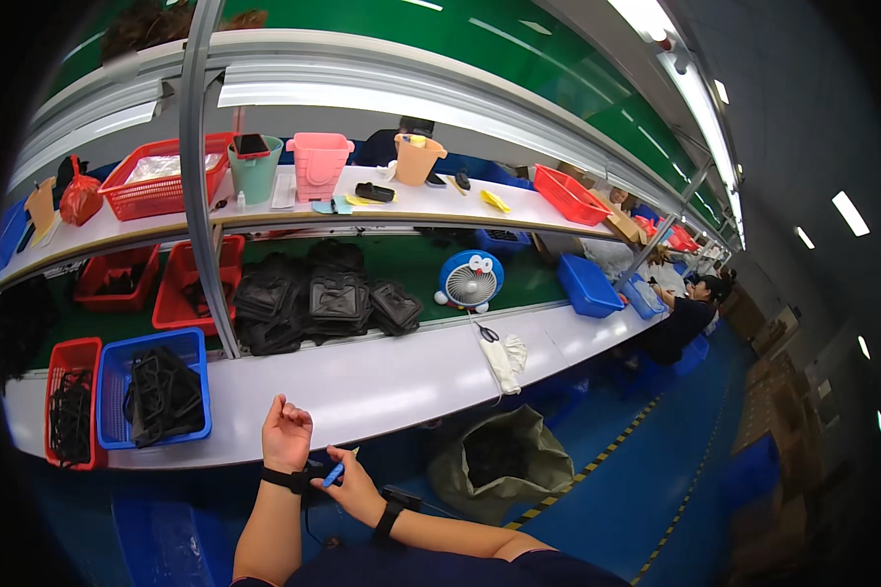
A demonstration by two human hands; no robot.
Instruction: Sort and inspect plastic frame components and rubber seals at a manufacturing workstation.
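Note:
My left hand (287, 436) is raised palm up in front of the table edge, its fingers loosely curled and nothing in them. A black band (284, 479) circles that wrist. Close against the band, my right hand (354, 489) is closed on a small blue pen-like tool (334, 474); its exact kind is too small to make out. My right wrist also wears a black band (390, 517). The white table (362, 391) lies just beyond both hands.
Left on the table stand a blue basket (206, 391) of black parts and a narrow red basket (96, 430). Black pouch-like pieces (335, 298), a cartoon fan (474, 284), scissors (487, 334) and white gloves (504, 364) lie farther back. A sack (548, 470) stands right; a person (685, 318) sits beyond.

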